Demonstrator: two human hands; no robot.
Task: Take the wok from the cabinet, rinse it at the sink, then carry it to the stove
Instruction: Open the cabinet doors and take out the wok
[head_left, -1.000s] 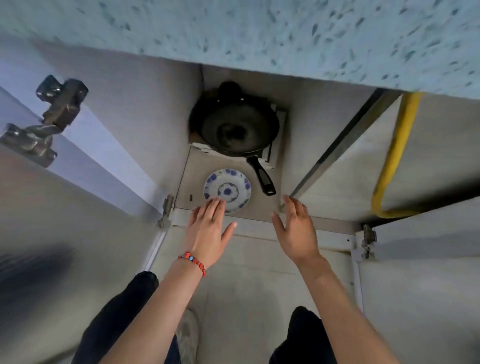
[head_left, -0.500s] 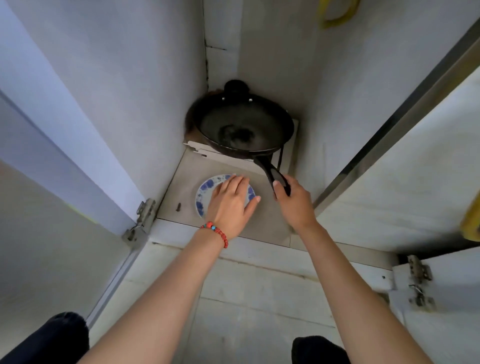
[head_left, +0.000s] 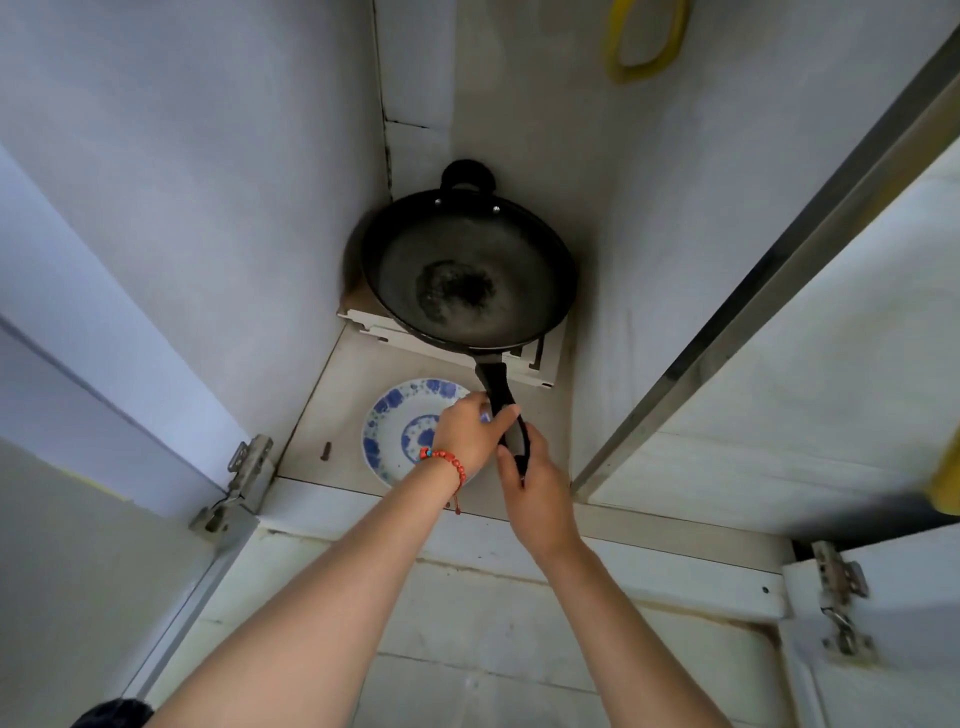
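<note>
Cabinet (head_left: 332, 410) holds one black wok (head_left: 467, 270), resting on a white rack (head_left: 540, 364) at the back corner, and one blue-patterned plate (head_left: 395, 421) on the cabinet floor in front. Your left hand (head_left: 470, 434) and right hand (head_left: 535, 483) both curl their fingers (head_left: 501, 415) around the wok's handle (head_left: 501, 397).

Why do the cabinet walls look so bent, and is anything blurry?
Head view: the wide-angle lens splays the straight cabinet walls outward; the wok and both hands, left hand and right hand, on its handle are sharp; the lower right edge is smeared; the light is soft and glare-free.
</note>
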